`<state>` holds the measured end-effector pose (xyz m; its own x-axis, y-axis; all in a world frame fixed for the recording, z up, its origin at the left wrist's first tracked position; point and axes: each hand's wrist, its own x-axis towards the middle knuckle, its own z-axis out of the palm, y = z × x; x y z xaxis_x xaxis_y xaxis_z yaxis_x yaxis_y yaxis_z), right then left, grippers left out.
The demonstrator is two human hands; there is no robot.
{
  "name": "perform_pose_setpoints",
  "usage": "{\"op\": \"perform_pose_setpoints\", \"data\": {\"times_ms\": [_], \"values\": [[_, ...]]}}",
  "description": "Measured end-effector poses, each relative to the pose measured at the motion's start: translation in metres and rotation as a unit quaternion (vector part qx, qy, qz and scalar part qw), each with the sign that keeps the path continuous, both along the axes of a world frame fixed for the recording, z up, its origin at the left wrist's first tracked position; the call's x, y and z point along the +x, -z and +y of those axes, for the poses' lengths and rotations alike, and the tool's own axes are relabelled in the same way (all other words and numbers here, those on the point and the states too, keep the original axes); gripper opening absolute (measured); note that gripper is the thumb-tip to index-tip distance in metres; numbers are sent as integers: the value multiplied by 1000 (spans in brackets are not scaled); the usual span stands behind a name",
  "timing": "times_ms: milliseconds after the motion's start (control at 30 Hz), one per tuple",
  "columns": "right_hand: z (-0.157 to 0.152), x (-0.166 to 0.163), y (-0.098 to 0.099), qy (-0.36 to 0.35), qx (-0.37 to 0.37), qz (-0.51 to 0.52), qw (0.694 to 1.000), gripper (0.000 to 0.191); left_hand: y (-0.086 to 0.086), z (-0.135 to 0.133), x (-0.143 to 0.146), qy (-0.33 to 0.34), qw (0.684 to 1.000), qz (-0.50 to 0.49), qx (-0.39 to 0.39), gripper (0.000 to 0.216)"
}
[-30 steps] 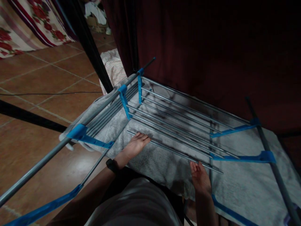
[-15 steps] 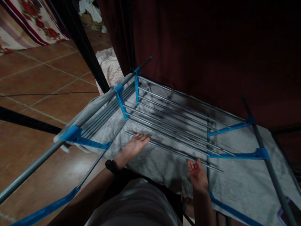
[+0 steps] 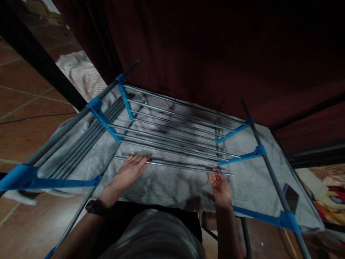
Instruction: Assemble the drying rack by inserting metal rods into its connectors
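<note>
A grey towel (image 3: pixel 172 185) lies spread over the lower shelf of a metal drying rack with blue plastic joints (image 3: pixel 244 157). Several thin steel rods (image 3: pixel 175 144) run across above it. My left hand (image 3: pixel 129 172) rests palm down on the towel, fingers stretched out and touching the nearest rod. My right hand (image 3: pixel 220 187) lies flat on the towel at the right, fingertips at that same rod's other end. A dark watch (image 3: pixel 93 208) sits on my left wrist. Neither hand holds anything.
A dark red curtain (image 3: pixel 215 54) hangs right behind the rack. Brown floor tiles (image 3: pixel 24 122) lie to the left with a striped cloth (image 3: pixel 81 73) on them. A black pole (image 3: pixel 40 61) crosses the upper left. A dark phone (image 3: pixel 290 197) lies on the towel's right part.
My view has swung to the right, so the rack sits more to the left. Both hands stay flat on the towel at the front rod, shifted slightly.
</note>
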<state>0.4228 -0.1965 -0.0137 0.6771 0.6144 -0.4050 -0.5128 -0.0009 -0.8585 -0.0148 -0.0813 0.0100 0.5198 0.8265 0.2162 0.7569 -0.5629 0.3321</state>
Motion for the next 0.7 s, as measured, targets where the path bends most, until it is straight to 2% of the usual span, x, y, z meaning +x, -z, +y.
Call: {"op": "perform_pose_setpoints", "data": {"times_ms": [100,267,467,567,700], "values": [[-1,4,-6,19,14,17,1000,17,3,2,-6,-10,1000,-6,-24,36],[-3,4,-17,62,46,13,997,31,-3,10,-19,-39,998,-18,-43,30],[-6,6,-25,109,46,-8,993,57,-9,15,-30,-165,981,-100,16,18],[-8,5,-26,108,39,-2,993,56,-13,15,-31,-229,960,-160,6,15],[-7,3,-26,111,40,7,993,49,-18,14,-27,-269,935,-231,5,20]]}}
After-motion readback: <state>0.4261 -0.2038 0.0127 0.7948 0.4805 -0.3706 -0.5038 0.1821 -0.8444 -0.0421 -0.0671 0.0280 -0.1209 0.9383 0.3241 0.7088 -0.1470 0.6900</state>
